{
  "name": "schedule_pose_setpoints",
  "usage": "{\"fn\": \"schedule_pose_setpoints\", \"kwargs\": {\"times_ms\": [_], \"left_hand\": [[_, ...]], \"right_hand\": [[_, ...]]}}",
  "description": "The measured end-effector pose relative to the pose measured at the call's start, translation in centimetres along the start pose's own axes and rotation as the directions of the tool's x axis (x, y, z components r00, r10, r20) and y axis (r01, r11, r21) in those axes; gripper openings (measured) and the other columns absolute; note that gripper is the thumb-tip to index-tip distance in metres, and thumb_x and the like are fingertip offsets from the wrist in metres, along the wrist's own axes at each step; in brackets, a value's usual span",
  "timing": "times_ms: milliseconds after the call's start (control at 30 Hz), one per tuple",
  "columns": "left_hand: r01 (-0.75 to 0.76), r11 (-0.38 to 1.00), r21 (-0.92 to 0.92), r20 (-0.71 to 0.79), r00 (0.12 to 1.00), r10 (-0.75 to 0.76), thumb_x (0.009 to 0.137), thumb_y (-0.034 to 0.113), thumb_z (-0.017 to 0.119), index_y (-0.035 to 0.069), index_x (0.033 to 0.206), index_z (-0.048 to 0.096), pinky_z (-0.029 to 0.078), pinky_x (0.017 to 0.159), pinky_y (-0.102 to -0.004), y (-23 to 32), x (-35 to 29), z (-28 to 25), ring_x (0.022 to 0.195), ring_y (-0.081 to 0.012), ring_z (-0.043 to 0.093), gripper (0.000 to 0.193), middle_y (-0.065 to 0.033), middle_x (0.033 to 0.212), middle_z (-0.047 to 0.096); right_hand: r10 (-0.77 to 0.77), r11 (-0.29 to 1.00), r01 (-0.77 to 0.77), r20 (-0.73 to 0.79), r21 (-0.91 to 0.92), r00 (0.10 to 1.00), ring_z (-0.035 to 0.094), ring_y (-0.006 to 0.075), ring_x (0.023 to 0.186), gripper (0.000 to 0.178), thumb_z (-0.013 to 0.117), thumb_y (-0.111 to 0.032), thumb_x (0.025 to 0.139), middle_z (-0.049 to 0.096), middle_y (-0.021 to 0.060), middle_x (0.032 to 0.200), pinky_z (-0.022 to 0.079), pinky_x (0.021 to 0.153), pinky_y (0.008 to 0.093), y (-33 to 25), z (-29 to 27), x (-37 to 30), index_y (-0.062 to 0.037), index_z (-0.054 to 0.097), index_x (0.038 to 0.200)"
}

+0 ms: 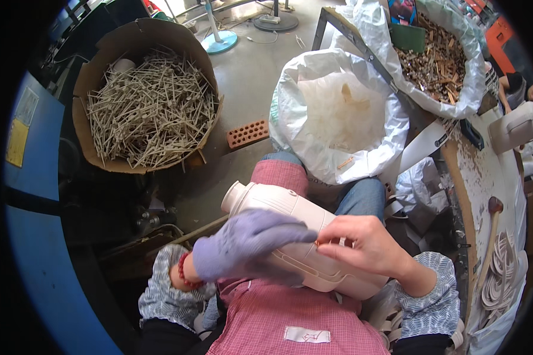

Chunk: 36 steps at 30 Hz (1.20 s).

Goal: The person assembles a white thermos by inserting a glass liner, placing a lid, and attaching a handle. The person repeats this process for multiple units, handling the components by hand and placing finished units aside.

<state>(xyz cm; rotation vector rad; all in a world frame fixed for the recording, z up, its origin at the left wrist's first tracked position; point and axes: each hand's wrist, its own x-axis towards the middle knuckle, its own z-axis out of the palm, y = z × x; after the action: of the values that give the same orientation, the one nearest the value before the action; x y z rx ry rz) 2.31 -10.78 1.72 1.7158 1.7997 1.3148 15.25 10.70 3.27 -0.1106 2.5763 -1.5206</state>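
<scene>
A pale cream plastic jug body (283, 202) lies slantwise across my lap, its round neck toward the upper left. My left hand (246, 242), in a lavender work glove, is over the jug's near side with its fingers stretched to the right. Thumb and glove edge are smeared by motion. Bare and bent, my right hand (364, 245) pinches at the jug's right part, close to the left fingertips. A small orange-red bit shows at its fingertips; what it is I cannot make out.
A cardboard drum (80, 112) of thin beige plastic sticks stands front left, beside a perforated brick (247, 134). Ahead are a white sack (287, 89) of translucent material and a sack of brown scraps (438, 65). On the right bench are a hammer (490, 236) and another jug (518, 127).
</scene>
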Motion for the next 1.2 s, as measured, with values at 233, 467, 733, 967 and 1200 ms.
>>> {"fn": "schedule_pose_setpoints", "kwargs": {"times_ms": [233, 467, 733, 967, 1200], "left_hand": [[0.041, 0.999, 0.028, -0.079, 0.996, -0.039, 0.066, 0.016, 0.086, 0.008, 0.118, 0.057, 0.049, 0.091, -0.0403, -1.6, -5.4, 2.3, 0.112, -0.0323, 0.059, 0.06, -0.0192, 0.127, 0.057], [-0.022, 0.993, 0.115, 0.011, 1.0, 0.02, 0.069, 0.02, 0.081, 0.008, 0.116, 0.061, 0.049, 0.088, -0.0395, -1.8, -5.2, 1.9, 0.108, -0.0299, 0.061, 0.052, -0.0154, 0.123, 0.059], [-0.202, 0.914, 0.353, 0.166, 0.975, 0.151, 0.063, 0.038, 0.083, 0.009, 0.105, 0.065, 0.047, 0.089, -0.0433, -0.4, 2.8, 1.6, 0.098, -0.0284, 0.061, 0.054, -0.0103, 0.103, 0.064], [0.021, 0.977, -0.211, 0.096, 0.995, -0.001, 0.079, 0.022, 0.063, 0.001, 0.119, 0.057, 0.04, 0.099, -0.0437, -3.3, 8.7, 6.2, 0.114, -0.035, 0.051, 0.046, -0.0218, 0.122, 0.053], [0.027, 0.977, -0.212, 0.211, 0.977, 0.018, 0.091, 0.017, 0.052, -0.003, 0.104, 0.06, 0.045, 0.088, -0.0346, -1.6, 15.7, 11.5, 0.098, -0.0281, 0.058, 0.026, -0.0173, 0.106, 0.059]], "right_hand": [[0.011, 0.998, -0.029, 0.273, 0.06, 0.962, 0.066, 0.0293, 0.081, 0.02, 0.065, -0.019, 0.084, 0.068, 0.0135, 0.086, 0.052, 0.072, 0.0359, -0.1, 2.0, 1.1, -0.0031, 0.07, 0.095], [-0.039, 0.999, 0.027, 0.308, 0.045, 0.951, 0.066, 0.0268, 0.081, 0.024, 0.069, -0.02, 0.083, 0.067, 0.0112, 0.089, 0.052, 0.072, 0.0335, 0.3, 2.6, 0.9, -0.0039, 0.069, 0.099], [-0.347, 0.84, 0.213, -0.194, -0.498, 0.918, 0.06, 0.0247, 0.07, 0.044, 0.077, -0.027, 0.072, 0.059, 0.0079, 0.075, 0.049, 0.067, 0.0349, 2.1, 2.2, -4.9, -0.0015, 0.062, 0.104], [0.222, 0.974, -0.211, -0.567, 0.085, 0.793, 0.067, 0.0303, 0.077, 0.033, 0.072, -0.032, 0.083, 0.068, 0.0146, 0.086, 0.051, 0.067, 0.0356, 4.3, -4.8, -16.3, -0.0038, 0.065, 0.097], [0.283, 0.94, -0.338, -0.682, 0.056, 0.674, 0.064, 0.0285, 0.091, 0.035, 0.066, -0.034, 0.088, 0.067, 0.0154, 0.097, 0.049, 0.081, 0.0369, 7.8, -2.8, -23.5, -0.0058, 0.066, 0.11]]}}
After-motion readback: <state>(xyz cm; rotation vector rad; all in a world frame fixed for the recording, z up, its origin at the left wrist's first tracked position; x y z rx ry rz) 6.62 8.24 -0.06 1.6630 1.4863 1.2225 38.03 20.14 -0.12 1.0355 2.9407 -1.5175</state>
